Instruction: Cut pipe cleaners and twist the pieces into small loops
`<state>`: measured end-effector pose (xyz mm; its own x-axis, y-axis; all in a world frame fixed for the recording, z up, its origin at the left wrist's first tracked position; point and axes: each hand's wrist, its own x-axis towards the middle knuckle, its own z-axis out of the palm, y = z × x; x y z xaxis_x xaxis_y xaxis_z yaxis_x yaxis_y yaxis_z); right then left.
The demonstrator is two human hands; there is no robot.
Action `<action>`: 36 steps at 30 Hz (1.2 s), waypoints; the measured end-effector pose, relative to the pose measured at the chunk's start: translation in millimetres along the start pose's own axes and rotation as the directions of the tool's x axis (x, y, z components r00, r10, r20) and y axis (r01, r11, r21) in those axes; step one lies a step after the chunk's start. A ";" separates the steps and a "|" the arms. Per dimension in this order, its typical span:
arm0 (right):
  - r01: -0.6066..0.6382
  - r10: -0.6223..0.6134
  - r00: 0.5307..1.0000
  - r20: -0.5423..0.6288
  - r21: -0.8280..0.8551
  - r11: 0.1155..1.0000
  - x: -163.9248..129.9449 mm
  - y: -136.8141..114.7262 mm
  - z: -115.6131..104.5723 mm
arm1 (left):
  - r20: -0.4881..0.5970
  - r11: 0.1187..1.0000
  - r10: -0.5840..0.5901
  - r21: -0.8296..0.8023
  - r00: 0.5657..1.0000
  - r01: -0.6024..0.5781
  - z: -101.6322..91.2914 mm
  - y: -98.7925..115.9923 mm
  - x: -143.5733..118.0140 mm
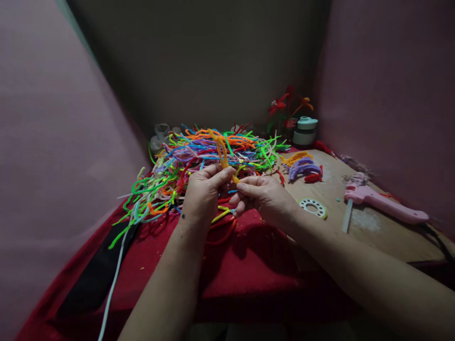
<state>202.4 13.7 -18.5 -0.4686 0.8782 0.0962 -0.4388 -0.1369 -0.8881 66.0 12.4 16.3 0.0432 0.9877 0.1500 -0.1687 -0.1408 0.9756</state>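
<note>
Stem (223, 152), orange, fuzzy pipe-cleaner type, bent into a narrow upright loop with a short tail end low on its right. Held above the near edge of the pile (209, 151), centre of scene. Left hand (204, 194): grip closed, thumb and forefinger pinching the loop's base. Right hand (265, 196): grip closed, fingertips nipping the tail end just right of the left thumb; the two hands almost touching.

Pile: loose tangle of stems in green, orange, blue, purple, red and yellow, spread across the far left of the surface (355, 237), over a red cloth (249, 265).

Right of pile: small bundles (302, 166), orange, purple and red. Near right: white ring (313, 207); pink glue gun (380, 202), lying flat. Far right: flowers (287, 106), red and orange, beside a round pot (304, 131).
</note>
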 end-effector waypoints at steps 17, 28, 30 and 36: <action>0.134 -0.180 0.970 -0.163 -0.256 0.957 -3.2 -9.3 5.5 | 0.071 0.999 -0.052 -0.003 0.996 0.052 -0.4 -3.6 0.1; 0.114 -0.140 0.970 -0.199 -0.138 0.984 -1.7 -8.9 5.7 | -0.032 0.993 -0.010 0.117 0.999 0.014 1.8 0.0 -1.7; 0.112 -0.140 0.967 -0.210 -0.144 0.983 -1.1 -9.6 4.6 | 0.006 0.990 0.040 0.135 0.999 -0.040 2.4 0.8 -3.6; 0.142 -0.169 0.974 -0.154 -0.172 0.975 -1.0 -12.1 1.5 | 0.159 0.852 0.262 0.425 0.952 -0.305 -2.1 5.3 -4.8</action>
<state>207.0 13.8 -7.2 -0.2643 0.9485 0.1745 -0.3623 0.0701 -0.9294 62.8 7.0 20.4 0.1540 0.8926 0.4237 0.2613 -0.4503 0.8538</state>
